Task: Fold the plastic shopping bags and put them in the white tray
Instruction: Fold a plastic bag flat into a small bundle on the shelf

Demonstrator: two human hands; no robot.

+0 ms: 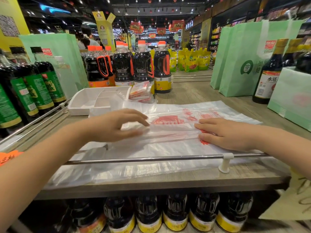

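A white plastic shopping bag (168, 132) with red print lies spread flat on the wooden shelf top, partly folded lengthwise. My left hand (116, 125) hovers blurred over its left part, fingers extended and touching the fold. My right hand (227, 133) presses flat on the bag's right part. The white tray (87, 101) with dividers stands behind the bag to the left. A stack of folded red-printed bags (141, 93) lies just right of the tray.
Dark sauce bottles (143, 68) stand behind the tray and along the left (42, 81). Green paper bags (240, 61) and a bottle (269, 76) stand at the right. A metal rail (151, 159) crosses the shelf's front edge over the bag.
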